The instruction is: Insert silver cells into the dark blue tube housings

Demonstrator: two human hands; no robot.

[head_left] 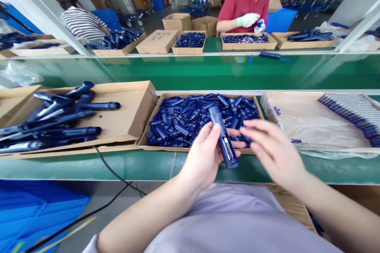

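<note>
My left hand (pixel 203 152) is wrapped round a dark blue plastic handle-shaped housing (pixel 228 150), its thumb on top. The housing tilts with its lower end toward me. A long slot in its face shows small metallic and coloured parts inside. To the right, my right hand (pixel 274 148) holds nothing visible; its fingers are stretched out and slightly blurred, close to the housing. Beneath and beyond both hands lies a heap of small dark blue plastic pieces (pixel 178 122) in a cardboard tray (pixel 166 148).
At left, a cardboard box (pixel 133 114) holds several long blue housings (pixel 59 120). A lined tray (pixel 308 122) at right holds rows of thin parts (pixel 353 116). Past the green belt (pixel 190 73), a person in red (pixel 233 8) works with gloved hands. A black cable (pixel 109 170) hangs below.
</note>
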